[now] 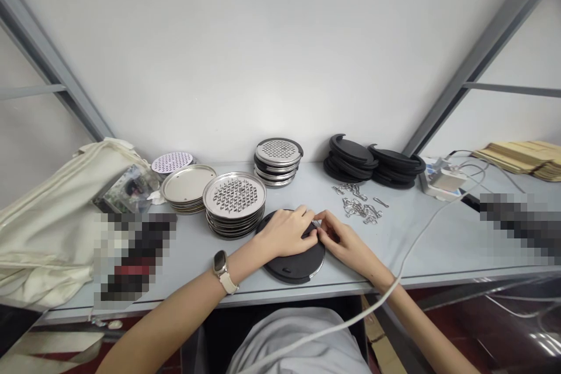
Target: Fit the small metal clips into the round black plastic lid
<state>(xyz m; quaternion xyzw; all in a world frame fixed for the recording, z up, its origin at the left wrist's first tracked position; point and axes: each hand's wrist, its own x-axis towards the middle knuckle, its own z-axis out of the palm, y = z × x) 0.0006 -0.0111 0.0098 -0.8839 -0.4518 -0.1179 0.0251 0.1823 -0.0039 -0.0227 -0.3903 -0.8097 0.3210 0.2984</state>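
A round black disc [294,264] lies flat on the grey table [438,245] near its front edge. My left hand [287,232] rests on top of the disc, fingers curled down onto it. My right hand [339,239] meets it at the disc's right rim, fingertips pinched on a small metal clip [316,224] that I can barely make out. A watch [222,269] sits on my left wrist. Loose metal clips [362,204] lie scattered just behind my right hand.
Stacks of perforated metal discs [235,198] and plain metal plates [187,184] stand left of the hands; another stack [278,158] and black disc stacks [372,162] sit at the back. A cream bag [56,210] lies left, a white cable [407,257] crosses right.
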